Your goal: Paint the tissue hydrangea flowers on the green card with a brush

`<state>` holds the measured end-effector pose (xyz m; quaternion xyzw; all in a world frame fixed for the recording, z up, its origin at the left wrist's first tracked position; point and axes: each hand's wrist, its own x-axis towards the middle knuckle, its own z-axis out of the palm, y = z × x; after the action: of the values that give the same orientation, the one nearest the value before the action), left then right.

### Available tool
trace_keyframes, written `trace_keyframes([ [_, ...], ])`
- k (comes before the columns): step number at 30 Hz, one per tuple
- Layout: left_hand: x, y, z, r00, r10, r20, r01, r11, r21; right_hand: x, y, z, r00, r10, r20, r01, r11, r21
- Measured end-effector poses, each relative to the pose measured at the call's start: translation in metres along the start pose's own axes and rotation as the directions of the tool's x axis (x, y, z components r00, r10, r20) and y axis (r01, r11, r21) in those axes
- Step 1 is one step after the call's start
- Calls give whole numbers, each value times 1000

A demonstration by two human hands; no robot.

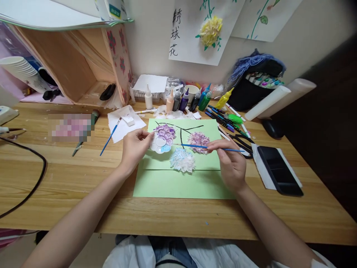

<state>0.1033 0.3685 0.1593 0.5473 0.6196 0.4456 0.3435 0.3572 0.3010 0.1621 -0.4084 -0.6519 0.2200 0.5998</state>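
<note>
My left hand [136, 148] pinches the edge of a small flower-shaped paint palette [161, 143] with purple and light blue paint in its wells. In my right hand [230, 163] is a thin blue paintbrush [195, 146], its tip pointing left toward the palette; whether they touch I cannot tell. Both are above light green paper [178, 184] bearing black painted branches. On the paper sit a pinkish-purple paper flower [198, 140] and a pale blue and white paper flower [183, 160]. Another purple flower [165, 130] is partly hidden behind the palette.
Several paint bottles [184, 99] stand along the back. Pens [221, 117], black scissors [241, 143] and a phone [279, 170] lie to the right. A second blue brush [111, 137] rests on white paper to the left. A black cable [41, 175] curves at far left.
</note>
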Motion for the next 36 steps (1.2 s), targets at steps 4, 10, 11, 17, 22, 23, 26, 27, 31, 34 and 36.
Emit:
trace_keyframes([
  [4, 4, -4, 1, 1000, 7, -10, -7, 1000, -15, 5, 2, -4, 990, 122, -75, -114, 989, 92],
  [10, 3, -20, 8, 998, 61, 2, -61, 995, -76, 5, 1, -17, 998, 22, 56, -24, 999, 48],
  [11, 2, -23, 9, 998, 69, 14, -68, 994, -85, 2, 1, -17, 996, 6, 92, -9, 999, 34],
  [17, -1, -25, 9, 996, 58, 60, -53, 995, -88, -18, 1, -13, 982, -61, 179, 62, 998, 3],
  [22, 1, -26, 9, 996, 39, 79, -34, 997, -69, -21, 4, -13, 979, -66, 192, 75, 996, -39],
  [23, 0, -27, 9, 996, 36, 79, -31, 997, -65, -21, 4, -13, 979, -59, 197, 68, 997, -40],
  [26, 0, -27, 9, 997, 34, 75, -30, 998, -56, -20, 5, -14, 974, -44, 224, 50, 999, -21],
  [27, -1, -27, 9, 997, 36, 73, -32, 998, -54, -20, 5, -14, 975, -42, 219, 44, 999, -8],
  [31, -1, -26, 10, 997, 46, 65, -43, 998, -45, -19, 5, -15, 984, -28, 174, 21, 999, 41],
  [34, 0, -27, 10, 997, 48, 66, -45, 998, -43, -18, 4, -15, 975, -29, 220, 28, 1000, 6],
  [36, 0, -27, 10, 997, 45, 67, -42, 998, -41, -17, 3, -16, 977, -34, 209, 35, 999, -2],
])
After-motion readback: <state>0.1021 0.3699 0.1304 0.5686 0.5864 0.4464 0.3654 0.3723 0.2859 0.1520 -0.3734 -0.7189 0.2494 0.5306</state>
